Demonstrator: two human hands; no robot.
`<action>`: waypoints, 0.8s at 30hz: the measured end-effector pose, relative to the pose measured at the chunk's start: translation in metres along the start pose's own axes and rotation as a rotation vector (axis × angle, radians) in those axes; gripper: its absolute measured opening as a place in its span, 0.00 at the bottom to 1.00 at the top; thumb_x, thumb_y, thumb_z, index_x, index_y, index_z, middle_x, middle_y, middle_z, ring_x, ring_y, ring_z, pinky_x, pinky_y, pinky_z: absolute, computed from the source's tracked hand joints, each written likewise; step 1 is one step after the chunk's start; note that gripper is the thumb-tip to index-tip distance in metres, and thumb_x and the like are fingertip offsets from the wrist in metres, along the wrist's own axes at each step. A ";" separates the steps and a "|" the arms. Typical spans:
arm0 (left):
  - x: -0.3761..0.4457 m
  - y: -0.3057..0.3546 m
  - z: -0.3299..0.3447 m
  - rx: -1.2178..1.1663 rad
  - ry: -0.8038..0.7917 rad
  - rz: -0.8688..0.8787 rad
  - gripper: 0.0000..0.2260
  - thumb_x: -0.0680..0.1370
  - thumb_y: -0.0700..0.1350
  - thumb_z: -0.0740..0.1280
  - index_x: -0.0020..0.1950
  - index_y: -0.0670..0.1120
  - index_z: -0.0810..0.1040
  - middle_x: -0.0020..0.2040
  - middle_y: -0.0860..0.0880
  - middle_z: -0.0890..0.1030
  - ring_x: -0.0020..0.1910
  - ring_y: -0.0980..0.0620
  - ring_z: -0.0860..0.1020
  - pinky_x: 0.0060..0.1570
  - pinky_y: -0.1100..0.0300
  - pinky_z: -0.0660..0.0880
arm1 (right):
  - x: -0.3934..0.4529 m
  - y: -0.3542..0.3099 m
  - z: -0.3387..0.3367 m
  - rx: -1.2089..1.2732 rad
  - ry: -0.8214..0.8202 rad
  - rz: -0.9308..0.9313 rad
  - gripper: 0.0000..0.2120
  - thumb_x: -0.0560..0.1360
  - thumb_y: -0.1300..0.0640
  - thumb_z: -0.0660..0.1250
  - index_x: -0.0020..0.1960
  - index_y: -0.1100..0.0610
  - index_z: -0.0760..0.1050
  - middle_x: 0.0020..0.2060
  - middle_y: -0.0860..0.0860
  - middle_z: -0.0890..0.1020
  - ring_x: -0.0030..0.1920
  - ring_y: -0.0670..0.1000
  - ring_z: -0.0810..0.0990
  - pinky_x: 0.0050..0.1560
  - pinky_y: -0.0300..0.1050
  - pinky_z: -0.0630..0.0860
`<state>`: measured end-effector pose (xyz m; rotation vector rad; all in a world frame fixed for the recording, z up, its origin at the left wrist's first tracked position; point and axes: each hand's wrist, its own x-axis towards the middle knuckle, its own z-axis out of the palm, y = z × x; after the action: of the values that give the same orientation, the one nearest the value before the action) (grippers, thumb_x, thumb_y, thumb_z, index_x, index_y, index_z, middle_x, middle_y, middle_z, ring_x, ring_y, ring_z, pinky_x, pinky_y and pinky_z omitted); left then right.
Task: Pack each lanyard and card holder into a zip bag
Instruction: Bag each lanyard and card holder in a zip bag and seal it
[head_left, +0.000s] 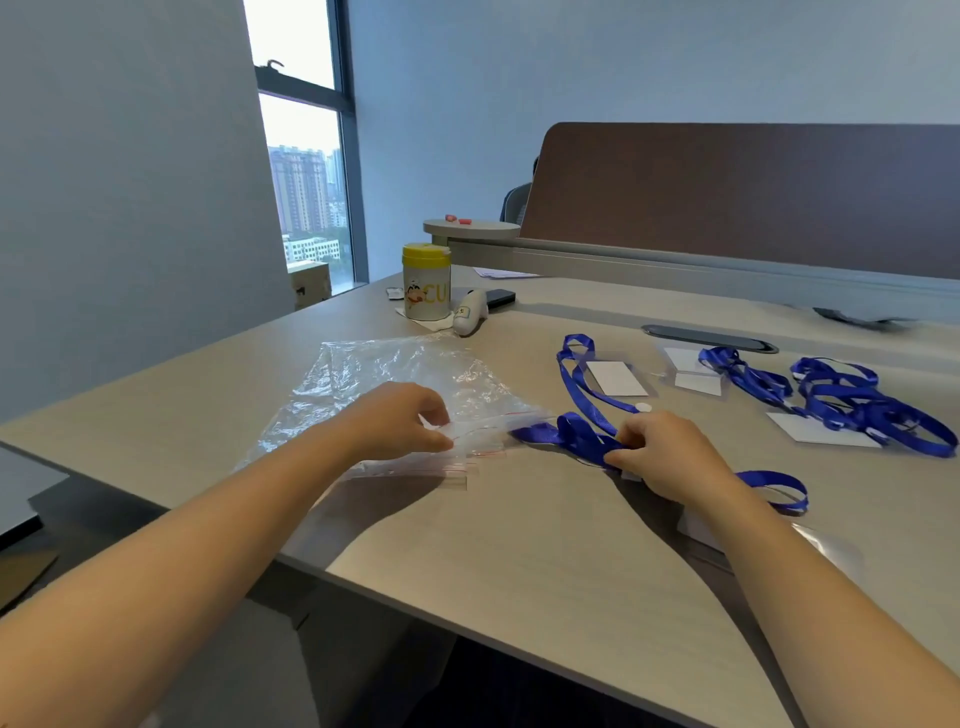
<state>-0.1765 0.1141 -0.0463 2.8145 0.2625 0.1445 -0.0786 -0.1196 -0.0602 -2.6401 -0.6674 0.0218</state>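
Observation:
A stack of clear zip bags (395, 384) with red seal lines lies on the beige table (519, 561). My left hand (400, 421) pinches the open mouth of the top bag. My right hand (670, 454) grips a bunched blue lanyard (566, 435) whose end lies at the bag's mouth; its loop trails behind my wrist, and its card holder (701, 527) shows partly under my forearm. A second lanyard with a card holder (615, 378) lies just beyond.
More blue lanyards (862, 402) and card holders (696, 374) lie tangled at the right. A yellow-lidded can (426, 283), a white device (470, 312) and a dark phone (501, 299) stand at the back. A brown divider (753, 197) closes the far side.

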 end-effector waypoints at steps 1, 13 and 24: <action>-0.002 -0.002 -0.002 0.035 0.000 -0.008 0.13 0.75 0.47 0.66 0.57 0.44 0.78 0.57 0.47 0.80 0.50 0.51 0.76 0.53 0.60 0.72 | 0.000 0.000 0.000 -0.026 -0.008 0.003 0.10 0.75 0.55 0.64 0.54 0.58 0.76 0.45 0.52 0.77 0.45 0.49 0.73 0.40 0.39 0.69; -0.016 -0.012 -0.019 -0.018 0.222 0.048 0.09 0.75 0.44 0.66 0.52 0.41 0.80 0.52 0.44 0.82 0.48 0.50 0.77 0.48 0.62 0.71 | 0.000 -0.060 0.004 0.076 0.237 -0.346 0.23 0.74 0.51 0.65 0.67 0.54 0.67 0.67 0.52 0.69 0.67 0.51 0.66 0.67 0.45 0.63; -0.026 -0.018 -0.018 0.105 0.246 0.112 0.10 0.75 0.46 0.65 0.52 0.43 0.80 0.52 0.47 0.82 0.50 0.49 0.78 0.46 0.63 0.69 | 0.016 -0.092 0.008 -0.146 0.196 -0.477 0.12 0.75 0.52 0.63 0.55 0.54 0.78 0.54 0.51 0.81 0.58 0.51 0.74 0.62 0.47 0.65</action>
<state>-0.2067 0.1312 -0.0368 2.9146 0.1704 0.5191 -0.1067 -0.0362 -0.0296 -2.5006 -1.2455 -0.4303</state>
